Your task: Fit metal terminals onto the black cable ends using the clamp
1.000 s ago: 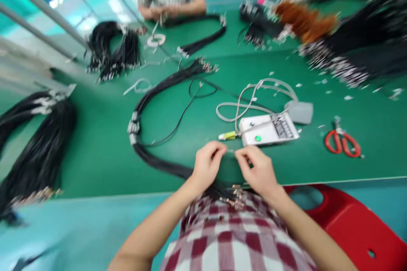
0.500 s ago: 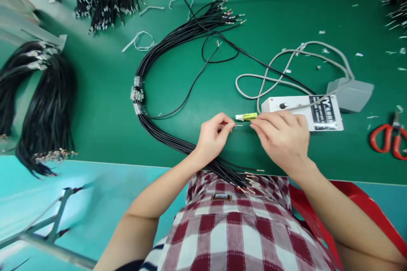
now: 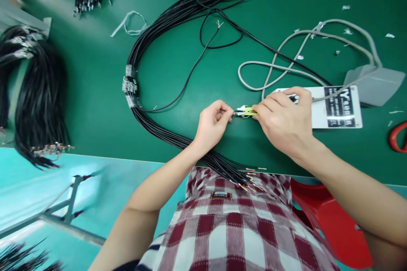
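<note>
Head view, left to right. A bound black wire bundle [image 3: 165,29] loops across the green bench [image 3: 95,106] from 12 o'clock to 6. The left hand [image 3: 211,125], fingers pinched shut, holds a thin wire end [image 3: 234,114]. At its 3 o'clock, touching, the right hand [image 3: 284,120] grips a yellow-green probe tip [image 3: 249,111] beside the white control box [image 3: 333,112] (grey cable attached). Likely fault: the fine end slips or bends if the pinch loosens; loose strands may snag.
</note>
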Tool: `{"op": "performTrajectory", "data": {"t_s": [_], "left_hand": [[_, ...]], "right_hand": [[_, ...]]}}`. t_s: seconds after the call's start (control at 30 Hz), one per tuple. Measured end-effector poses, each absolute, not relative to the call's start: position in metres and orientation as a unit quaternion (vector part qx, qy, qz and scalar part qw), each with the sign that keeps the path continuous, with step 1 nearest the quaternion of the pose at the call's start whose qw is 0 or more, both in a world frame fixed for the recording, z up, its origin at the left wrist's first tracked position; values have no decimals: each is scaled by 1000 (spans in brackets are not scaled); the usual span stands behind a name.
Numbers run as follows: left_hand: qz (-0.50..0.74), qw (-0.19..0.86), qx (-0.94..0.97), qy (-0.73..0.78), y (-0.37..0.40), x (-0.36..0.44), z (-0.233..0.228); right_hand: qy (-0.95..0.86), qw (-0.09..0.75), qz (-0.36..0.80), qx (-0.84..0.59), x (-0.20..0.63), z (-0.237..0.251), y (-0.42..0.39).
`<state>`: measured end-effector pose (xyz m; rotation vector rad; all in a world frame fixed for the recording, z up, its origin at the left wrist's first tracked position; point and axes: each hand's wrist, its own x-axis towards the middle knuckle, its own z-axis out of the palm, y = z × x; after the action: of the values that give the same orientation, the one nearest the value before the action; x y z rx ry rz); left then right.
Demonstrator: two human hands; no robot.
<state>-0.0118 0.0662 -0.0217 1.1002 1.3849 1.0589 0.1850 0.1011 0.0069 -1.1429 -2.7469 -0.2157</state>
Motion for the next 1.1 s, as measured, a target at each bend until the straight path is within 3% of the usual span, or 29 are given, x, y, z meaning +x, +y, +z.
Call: {"op": "performTrajectory", "data": {"t_s": [0.5, 0.77, 1.1], "left_hand": [[382, 452, 542, 596, 74, -10, -26], [375, 454, 544, 598, 74, -12, -28], [367, 449, 536, 613, 76, -12, -26]], "right_hand": [[-910, 97, -26, -402, 182, 17, 100], [-801, 292, -33, -522, 252, 11, 47], [-803, 310, -110, -497, 255, -27, 27]]}}
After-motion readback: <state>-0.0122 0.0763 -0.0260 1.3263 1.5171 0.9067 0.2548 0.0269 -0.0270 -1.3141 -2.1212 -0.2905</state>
